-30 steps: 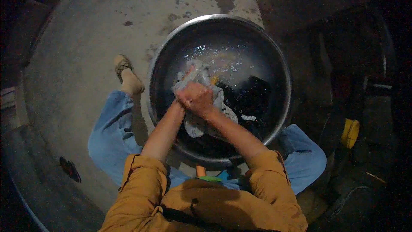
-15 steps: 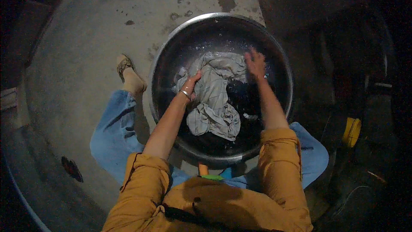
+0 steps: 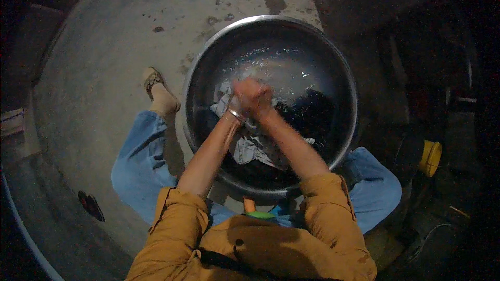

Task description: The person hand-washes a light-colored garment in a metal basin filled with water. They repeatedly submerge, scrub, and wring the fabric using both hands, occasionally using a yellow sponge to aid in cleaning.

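Note:
A wet, light grey cloth (image 3: 252, 150) lies bunched in a wide, dark metal basin (image 3: 348, 73) between my legs. Parts of it show left of my wrists and below them, while the rest is hidden under my hands. My left hand (image 3: 239, 95), with a bangle at the wrist, is closed on the cloth in the left middle of the basin. Pressed against it from the right is my right hand (image 3: 260, 99), also closed, its knuckles upward. Both hands are blurred by motion, so single fingers are hard to make out.
Dark, shiny water (image 3: 307, 109) and suds lie in the basin. A yellow round object (image 3: 430, 158) stands in shadow to the right. My left foot (image 3: 164, 99) rests on the concrete floor beside the basin, and a dark sandal-like item (image 3: 91, 205) lies at the lower left.
My right hand has come from the basin's right side to the left, against my left hand, and has closed. The cloth, spread out before, is now gathered beneath both hands.

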The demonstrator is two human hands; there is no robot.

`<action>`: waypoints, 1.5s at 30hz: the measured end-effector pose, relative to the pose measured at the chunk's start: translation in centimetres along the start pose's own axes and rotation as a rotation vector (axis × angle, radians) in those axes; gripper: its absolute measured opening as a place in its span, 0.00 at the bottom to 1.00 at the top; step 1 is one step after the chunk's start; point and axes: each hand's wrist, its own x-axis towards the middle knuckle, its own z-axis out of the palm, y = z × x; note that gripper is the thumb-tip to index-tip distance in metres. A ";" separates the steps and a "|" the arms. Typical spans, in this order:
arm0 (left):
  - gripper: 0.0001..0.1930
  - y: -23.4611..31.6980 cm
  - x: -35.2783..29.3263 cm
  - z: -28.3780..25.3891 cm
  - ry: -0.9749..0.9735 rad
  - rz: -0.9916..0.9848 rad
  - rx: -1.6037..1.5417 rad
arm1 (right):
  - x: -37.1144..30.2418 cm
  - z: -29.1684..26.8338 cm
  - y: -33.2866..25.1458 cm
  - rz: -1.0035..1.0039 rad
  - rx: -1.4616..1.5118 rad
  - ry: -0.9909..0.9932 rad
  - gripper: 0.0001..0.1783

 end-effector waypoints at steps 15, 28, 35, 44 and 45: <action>0.39 1.3 2.7 -2.2 -0.236 -0.149 0.004 | 9.8 -17.6 -1.9 -0.030 0.557 0.239 0.14; 0.36 -2.0 1.8 -5.6 -0.124 -0.352 -0.214 | 3.6 -7.5 14.6 0.603 -0.105 -0.158 0.19; 0.23 -2.0 1.0 -5.4 0.106 -0.342 0.023 | -4.1 -0.1 13.3 0.814 0.174 -0.515 0.27; 0.25 -1.4 0.8 -4.7 0.153 -0.325 -0.071 | -4.0 1.6 16.5 0.901 0.113 -0.243 0.30; 0.27 -1.5 1.1 -4.6 0.124 -0.262 -0.130 | -3.8 1.6 15.6 0.882 0.256 -0.328 0.31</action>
